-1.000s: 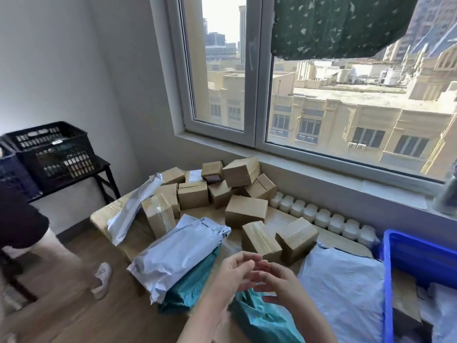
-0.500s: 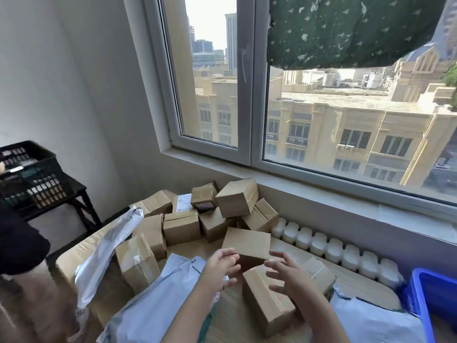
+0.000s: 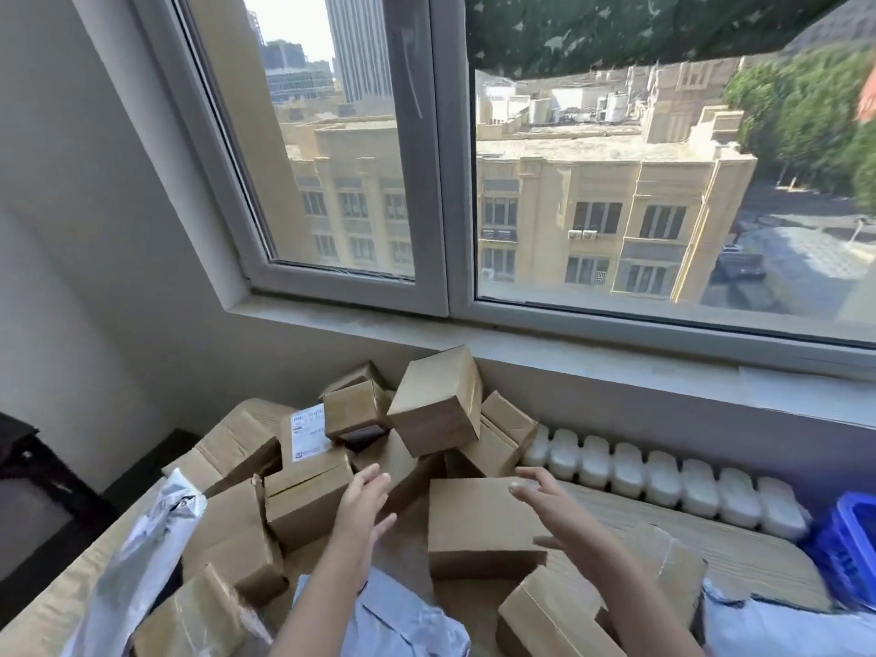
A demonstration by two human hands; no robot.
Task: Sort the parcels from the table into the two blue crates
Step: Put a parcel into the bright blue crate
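Several brown cardboard parcels lie piled on the table (image 3: 739,547) under the window. A flat brown box (image 3: 479,523) lies between my two hands. My left hand (image 3: 362,507) hovers at its left side with fingers spread, holding nothing. Above the box's right top edge my right hand (image 3: 552,507) is stretched out flat, fingers straight, empty. A tilted box (image 3: 436,400) tops the pile behind. Grey and white mailer bags (image 3: 142,561) lie at the left and in front. One blue crate (image 3: 848,547) shows at the right edge, cut off by the frame.
A row of white plastic containers (image 3: 663,476) lines the wall under the sill. A dark stand (image 3: 28,471) is at the far left. A white mailer (image 3: 782,628) lies at the lower right beside the crate.
The view has swung up and closer to the pile. Both hands separated and reached forward over the table, from being clasped together near my body to either side of the flat box.
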